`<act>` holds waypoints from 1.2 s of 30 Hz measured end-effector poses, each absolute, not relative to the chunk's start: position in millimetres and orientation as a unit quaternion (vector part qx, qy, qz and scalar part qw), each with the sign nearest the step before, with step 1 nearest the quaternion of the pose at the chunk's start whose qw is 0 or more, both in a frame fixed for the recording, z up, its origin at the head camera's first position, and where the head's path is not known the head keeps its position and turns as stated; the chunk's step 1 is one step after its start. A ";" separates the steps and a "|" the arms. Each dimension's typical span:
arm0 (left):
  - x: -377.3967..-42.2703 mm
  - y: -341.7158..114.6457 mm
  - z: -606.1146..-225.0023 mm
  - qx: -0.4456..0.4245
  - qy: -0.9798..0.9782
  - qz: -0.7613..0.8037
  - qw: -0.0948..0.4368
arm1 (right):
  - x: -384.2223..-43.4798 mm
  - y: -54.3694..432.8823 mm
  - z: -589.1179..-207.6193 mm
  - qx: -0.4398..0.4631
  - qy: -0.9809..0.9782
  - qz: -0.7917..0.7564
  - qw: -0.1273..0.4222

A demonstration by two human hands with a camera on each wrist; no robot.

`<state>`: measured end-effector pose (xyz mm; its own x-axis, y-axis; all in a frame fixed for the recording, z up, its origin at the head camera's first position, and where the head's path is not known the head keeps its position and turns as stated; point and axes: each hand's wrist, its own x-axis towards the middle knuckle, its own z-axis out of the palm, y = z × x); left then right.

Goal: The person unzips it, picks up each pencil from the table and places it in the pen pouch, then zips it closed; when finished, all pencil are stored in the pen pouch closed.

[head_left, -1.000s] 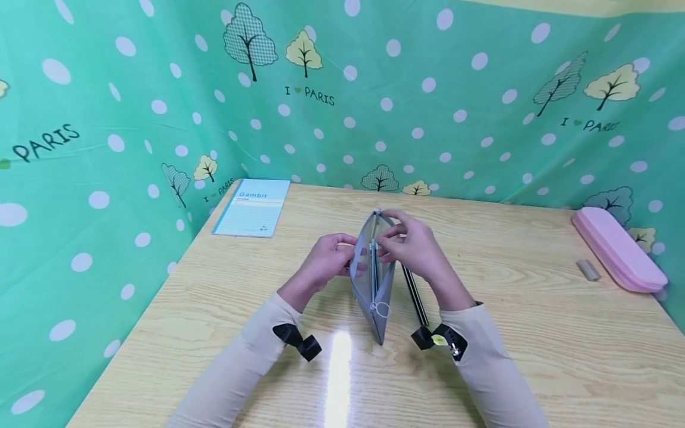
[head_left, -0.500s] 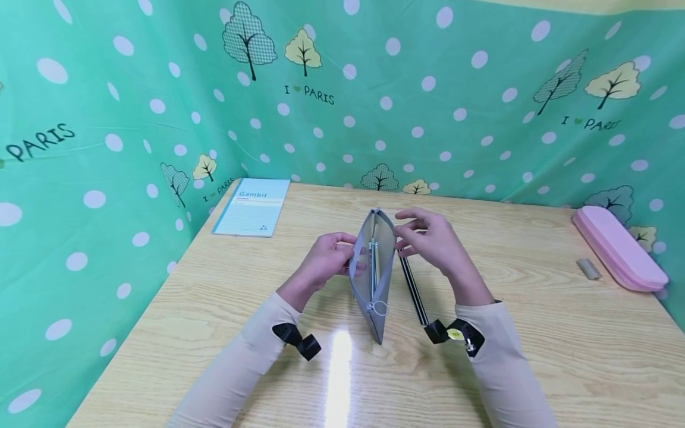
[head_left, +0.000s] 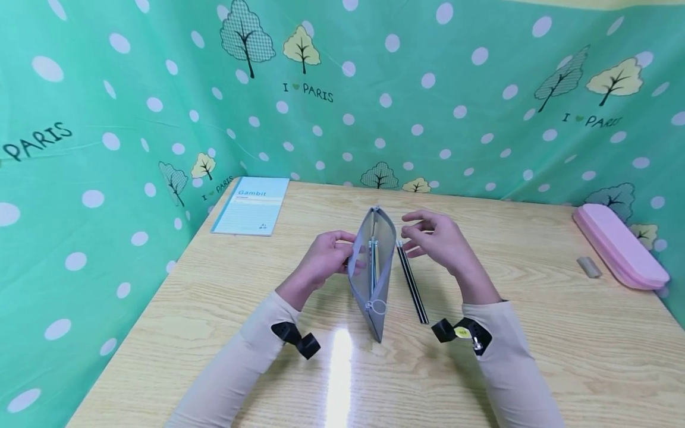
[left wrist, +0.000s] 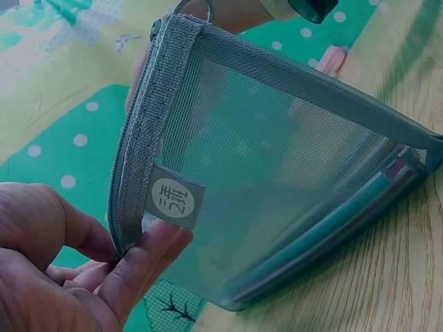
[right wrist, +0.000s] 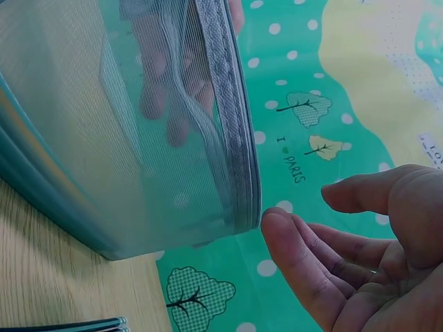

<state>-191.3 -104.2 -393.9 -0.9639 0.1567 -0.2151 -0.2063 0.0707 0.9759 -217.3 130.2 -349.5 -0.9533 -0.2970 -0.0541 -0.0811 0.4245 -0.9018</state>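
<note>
A grey-blue mesh zip pouch [head_left: 381, 297] stands with its mouth unzipped in the middle of the table. Its far edge is pinched by my left hand [head_left: 327, 255], thumb on one side and fingers on the other near a fabric label [left wrist: 173, 197]. Through the mesh, several slim pencils [left wrist: 325, 221] show lying along the bottom. My right hand [head_left: 436, 241] hovers just right of the pouch, thumb and fingers apart, holding nothing. Below it, dark striped pencils [head_left: 412, 284] lie on the wood beside the pouch; their exact kind is hard to tell.
A light blue notebook [head_left: 251, 206] lies at the far left of the wooden table [head_left: 214, 309]. At the right are a pink pencil case [head_left: 618, 246] and a small grey eraser [head_left: 589, 267]. A green dotted curtain [head_left: 321, 137] hangs behind and to the left.
My right hand has come out of the pouch's mouth and moved right, leaving the dark pencils on the table in fuller view. My left hand keeps its hold on the pouch.
</note>
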 end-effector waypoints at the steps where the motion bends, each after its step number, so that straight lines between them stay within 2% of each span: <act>1: -191.4 -104.2 -393.9 -0.018 0.721 0.680 0.132 | -217.7 130.9 -349.8 -0.113 0.838 -0.524 0.104; 16: -190.5 -104.0 -393.5 -0.015 0.722 0.679 0.134 | -215.8 153.7 -363.4 -0.105 0.853 -0.497 0.116; 23: -190.2 -105.9 -393.7 -0.016 0.722 0.678 0.134 | -218.3 175.0 -382.9 -0.083 0.858 -0.483 0.156; 36: -189.9 -108.2 -392.7 -0.008 0.714 0.686 0.136 | -221.6 167.7 -397.4 -0.083 0.846 -0.485 0.203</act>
<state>-189.9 -108.2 -392.7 -0.9630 0.1752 -0.2047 -0.1975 0.0574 0.9786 -221.6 167.7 -397.4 -0.9040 -0.3371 -0.2630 0.0567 0.5152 -0.8552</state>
